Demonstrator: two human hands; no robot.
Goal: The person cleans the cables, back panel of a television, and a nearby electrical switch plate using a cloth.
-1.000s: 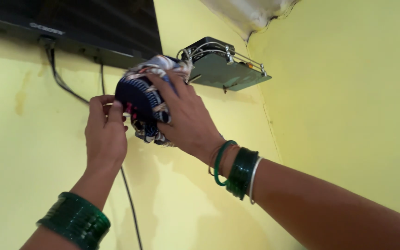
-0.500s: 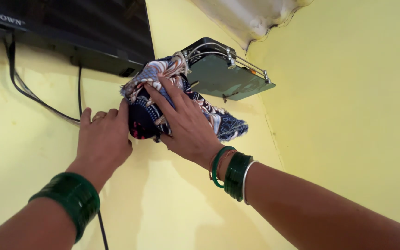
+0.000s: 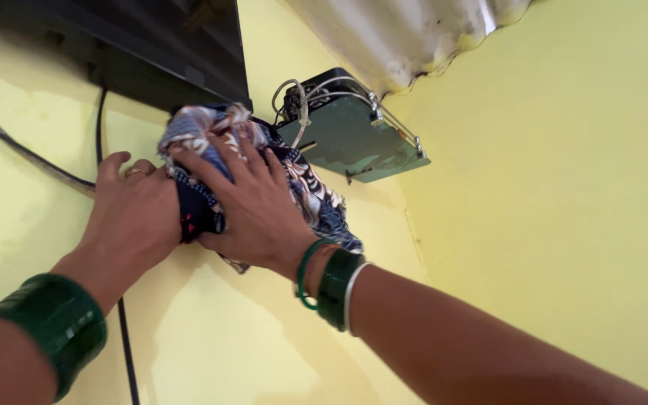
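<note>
Pressing upward against the yellow wall [image 3: 549,187], I work beneath the dark flat screen [image 3: 144,45] mounted high at the left, its lower edge just above my knuckles. A corrugated sheet of roofing [image 3: 406,30], pale and stained, closes the corner overhead. To the right of the screen a small green-grey shelf [image 3: 354,142] juts from the wall, carrying a black box [image 3: 316,86] with pale wires [image 3: 301,105] looped over it.

My right hand [image 3: 253,210] lies flat over a bundled cloth [image 3: 316,202], fingers spread apart and pushing it against the wall just under the screen's corner, near the shelf. The cloth is dark navy, printed with swirling cream, rust and blue patterns and small pink flecks — crumpled into a thick wad at the top, with a loose tail hanging down past my wrist. My left hand [image 3: 133,217] rests against the cloth's left side, fingers together and laid against the wall, not gripping.

A black cable [image 3: 125,352] drops from the screen down the wall behind my left arm. Dark green bangles [image 3: 46,330] band my left wrist; green bangles and one thin silvery one [image 3: 335,289] circle my right.
</note>
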